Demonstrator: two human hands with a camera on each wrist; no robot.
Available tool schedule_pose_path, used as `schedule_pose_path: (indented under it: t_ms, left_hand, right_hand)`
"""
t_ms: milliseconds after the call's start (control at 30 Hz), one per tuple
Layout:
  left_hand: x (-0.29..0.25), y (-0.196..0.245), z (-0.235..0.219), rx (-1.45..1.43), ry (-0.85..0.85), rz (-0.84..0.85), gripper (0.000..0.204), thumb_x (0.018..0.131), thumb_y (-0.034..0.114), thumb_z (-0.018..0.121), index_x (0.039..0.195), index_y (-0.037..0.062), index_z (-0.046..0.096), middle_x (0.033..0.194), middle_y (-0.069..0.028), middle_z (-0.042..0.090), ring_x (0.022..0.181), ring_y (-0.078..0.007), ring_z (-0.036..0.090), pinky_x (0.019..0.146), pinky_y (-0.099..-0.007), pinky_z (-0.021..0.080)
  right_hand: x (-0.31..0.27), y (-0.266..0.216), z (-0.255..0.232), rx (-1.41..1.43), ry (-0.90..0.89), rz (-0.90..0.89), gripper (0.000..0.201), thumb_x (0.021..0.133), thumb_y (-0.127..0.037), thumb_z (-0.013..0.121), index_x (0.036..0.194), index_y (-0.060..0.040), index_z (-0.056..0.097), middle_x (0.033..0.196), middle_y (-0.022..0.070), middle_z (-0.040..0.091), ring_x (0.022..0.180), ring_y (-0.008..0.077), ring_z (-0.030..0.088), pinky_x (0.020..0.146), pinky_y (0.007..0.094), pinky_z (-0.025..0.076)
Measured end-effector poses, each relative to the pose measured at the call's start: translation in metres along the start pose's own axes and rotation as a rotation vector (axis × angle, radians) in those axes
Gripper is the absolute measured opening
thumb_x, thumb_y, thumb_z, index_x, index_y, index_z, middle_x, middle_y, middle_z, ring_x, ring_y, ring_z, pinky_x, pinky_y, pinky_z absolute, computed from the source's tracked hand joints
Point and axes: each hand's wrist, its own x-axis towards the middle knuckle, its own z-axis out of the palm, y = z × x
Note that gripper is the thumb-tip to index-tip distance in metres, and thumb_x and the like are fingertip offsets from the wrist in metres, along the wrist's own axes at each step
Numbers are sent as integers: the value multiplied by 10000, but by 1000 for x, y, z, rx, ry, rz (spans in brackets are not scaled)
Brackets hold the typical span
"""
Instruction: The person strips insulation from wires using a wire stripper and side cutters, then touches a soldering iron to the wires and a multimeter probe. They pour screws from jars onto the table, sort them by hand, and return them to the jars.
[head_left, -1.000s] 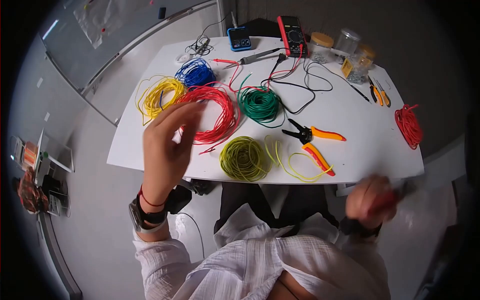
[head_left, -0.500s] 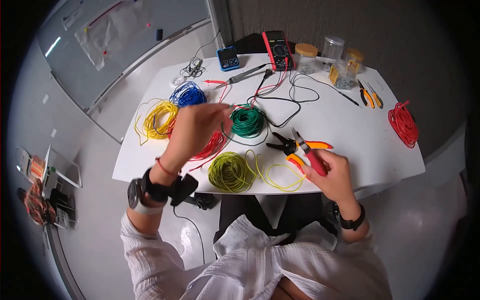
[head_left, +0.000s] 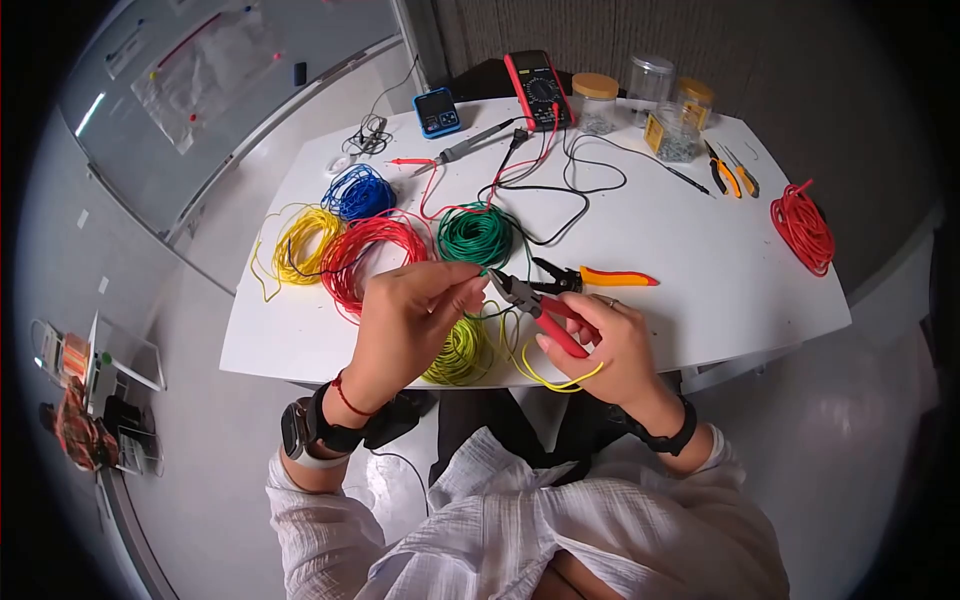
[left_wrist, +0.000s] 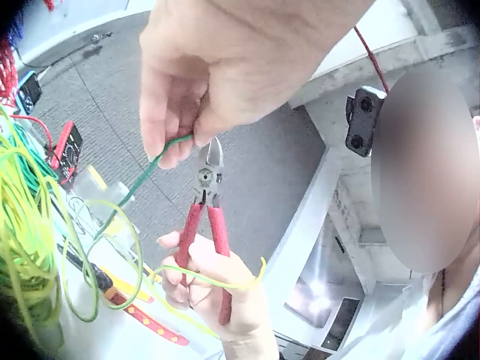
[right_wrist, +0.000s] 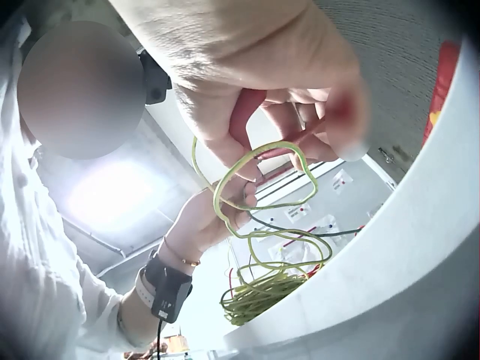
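Note:
My left hand [head_left: 410, 310] pinches the end of a green wire [left_wrist: 145, 175] between thumb and fingers. That wire runs toward the green coil [head_left: 476, 237] on the table. Red-handled diagonal cutters [head_left: 552, 325] are gripped in my right hand [head_left: 615, 345], handles spread a little. In the left wrist view, their parted jaws stand right at the fingertips and the green wire's end. A loose yellow-green strand [right_wrist: 223, 196] loops around in front of the right hand. Its coil [head_left: 455, 358] lies below the left hand, partly hidden by it.
Wire strippers [head_left: 620, 278] lie just behind the cutters. Red [head_left: 345, 255], yellow [head_left: 300, 250] and blue [head_left: 358, 192] coils sit at left, another red coil [head_left: 802, 230] at far right. At the back are a multimeter [head_left: 540, 92], soldering iron [head_left: 470, 146] and jars [head_left: 595, 102].
The right hand came from beyond the table's right front edge with the cutters, moving left to the left hand. The left hand has taken the green wire's end and brought it nearer me.

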Motion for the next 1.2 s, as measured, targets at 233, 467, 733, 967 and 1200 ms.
schedule_pose_path:
  t_ms: [233,467,733,967,1200]
  left_hand:
    - [-4,-4,2,-9,6,26,76,789,38,605,850,-4,626,655,-86,615,583,-156,605,525,-247,454]
    - [-7,-7,4,-14,-13,69,111,762,1,617,872,-9,624,674,-99,616,601,-171,615,527,-253,456]
    - [-9,-6,4,20,-14,87,60,775,19,610,832,2,619,663,-67,616,592,-157,594,561,-242,451]
    - [-10,-10,3,20,-28,104,124,736,8,639,859,-1,623,687,-103,615,607,-196,610,547,-264,458]
    - [-12,-13,4,-24,-56,88,126,733,-18,624,858,-8,615,686,-99,616,611,-195,610,552,-263,462]
  right_hand:
    - [-4,5,3,-4,65,-1,346,614,-182,742,885,-35,585,605,46,518,498,165,512,460,272,421]
    - [-5,2,3,-38,45,-17,352,607,-177,740,886,-35,577,610,49,511,509,173,519,470,278,425]
    - [-6,0,2,-92,48,-49,331,611,-168,727,873,-42,571,623,47,514,509,176,524,468,284,431]
    - [-9,3,3,-142,34,-76,340,603,-161,718,882,-51,557,639,44,522,515,190,531,478,292,440]
    - [-10,5,4,-154,39,-108,322,600,-156,720,854,-53,550,628,51,522,517,198,540,478,297,439]
